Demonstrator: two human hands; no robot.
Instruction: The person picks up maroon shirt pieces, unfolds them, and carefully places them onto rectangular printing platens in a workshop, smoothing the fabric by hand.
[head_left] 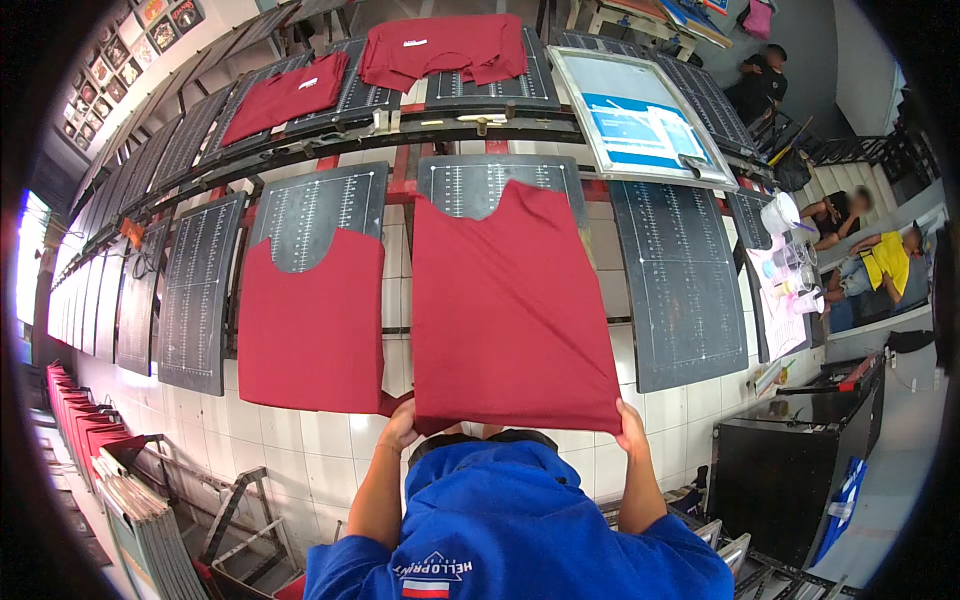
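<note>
A dark red T-shirt [505,310] covers most of a black printing board [500,176] straight in front of me. At its lower left corner my left hand [401,424] is closed on the edge of the cloth. My right hand [630,426] grips the lower right corner the same way. Diagonal creases cross the shirt, and its neck end stops short of the board's far edge. Just to the left, a second dark red T-shirt [311,335] lies smooth over another board [330,205], its curved neckline showing the ruled markings.
Across the rail [400,130], two red garments [445,50] [290,97] lie on far boards. A framed screen [640,115] rests at upper right. Bare boards [680,285] flank me. Cups [790,270] stand far right. People [880,265] sit beyond; a black cabinet [790,480] stands lower right.
</note>
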